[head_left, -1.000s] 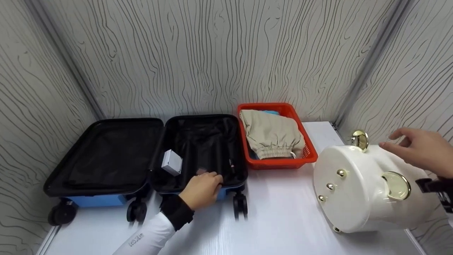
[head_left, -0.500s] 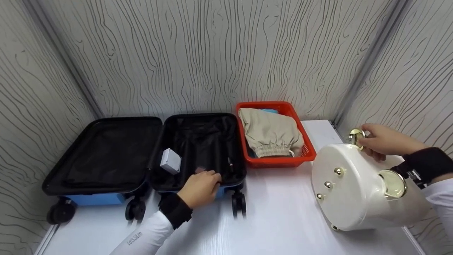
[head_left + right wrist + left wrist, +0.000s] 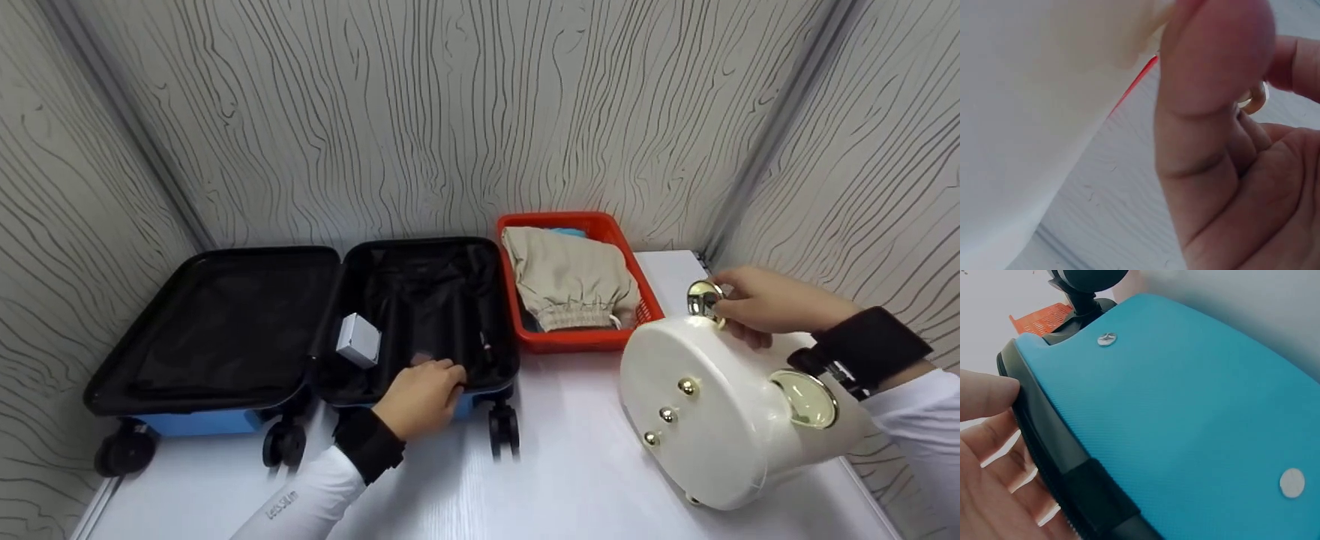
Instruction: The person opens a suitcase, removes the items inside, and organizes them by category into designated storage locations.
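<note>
An open suitcase [image 3: 255, 322] with black lining and a blue shell lies on the white table. My left hand [image 3: 424, 397] grips the front rim of its right half. In the left wrist view, the thumb [image 3: 988, 391] lies on the black rim beside the blue shell [image 3: 1185, 410], the other fingers over the far side. My right hand [image 3: 765, 304] pinches the gold ring-like fitting [image 3: 703, 298] on top of a glossy white case [image 3: 697, 412] with several gold balls on its flat face. In the right wrist view, the curled fingers [image 3: 1207, 112] hide most of that fitting.
A small white box [image 3: 358, 341] lies in the suitcase's right half. Behind the white case, a red basket [image 3: 577, 343] holds folded beige trousers [image 3: 570, 270] and something blue. Wood-patterned panels [image 3: 420, 112] enclose the table on three sides.
My right hand has come down and left onto the gold fitting and taken hold of it. The white case has shifted left, nearer the basket. My left hand stays on the suitcase rim.
</note>
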Demonstrator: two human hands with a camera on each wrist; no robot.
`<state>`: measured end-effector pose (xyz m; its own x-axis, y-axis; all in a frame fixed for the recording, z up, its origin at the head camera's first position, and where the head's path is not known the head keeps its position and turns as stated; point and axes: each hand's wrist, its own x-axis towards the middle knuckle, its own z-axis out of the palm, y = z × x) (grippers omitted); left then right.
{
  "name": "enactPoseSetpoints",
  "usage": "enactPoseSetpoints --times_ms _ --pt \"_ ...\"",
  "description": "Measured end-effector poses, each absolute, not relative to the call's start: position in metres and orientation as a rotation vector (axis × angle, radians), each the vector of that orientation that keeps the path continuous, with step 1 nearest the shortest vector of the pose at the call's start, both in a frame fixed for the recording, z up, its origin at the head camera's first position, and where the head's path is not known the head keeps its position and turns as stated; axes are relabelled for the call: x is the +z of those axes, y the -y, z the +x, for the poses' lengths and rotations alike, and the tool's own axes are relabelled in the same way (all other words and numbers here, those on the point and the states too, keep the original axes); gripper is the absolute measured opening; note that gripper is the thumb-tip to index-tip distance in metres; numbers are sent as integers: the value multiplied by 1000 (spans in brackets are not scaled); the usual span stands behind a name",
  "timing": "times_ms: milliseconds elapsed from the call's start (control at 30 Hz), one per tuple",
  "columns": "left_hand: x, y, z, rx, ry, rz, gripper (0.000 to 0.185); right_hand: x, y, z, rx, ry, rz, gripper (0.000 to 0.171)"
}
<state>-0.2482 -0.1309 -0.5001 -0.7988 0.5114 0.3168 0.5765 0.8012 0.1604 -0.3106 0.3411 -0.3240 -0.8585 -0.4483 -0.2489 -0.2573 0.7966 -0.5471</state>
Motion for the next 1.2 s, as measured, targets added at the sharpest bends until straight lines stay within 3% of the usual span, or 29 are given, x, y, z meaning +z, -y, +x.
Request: enactPoseSetpoints --times_ms 167,467,833,1067,1200 --pt "-500 131 -248 -369 2730 -848 6 -324 -313 -312 -656 -2646 -597 42" --pt "-499 130 -246 -377 2729 -837 6 -324 -278 -311 -637 -2648 -676 11" --pt "-497 131 -246 -379 2722 -839 9 -324 -262 -302 -608 -2642 -817 6" --pt "-492 123 -246 -346 2671 -818 13 -318 -291 -307 -545 -2779 -858 57" --pt "-485 111 -246 -344 2634 -845 14 -320 -317 -314 -440 -2839 -819 63"
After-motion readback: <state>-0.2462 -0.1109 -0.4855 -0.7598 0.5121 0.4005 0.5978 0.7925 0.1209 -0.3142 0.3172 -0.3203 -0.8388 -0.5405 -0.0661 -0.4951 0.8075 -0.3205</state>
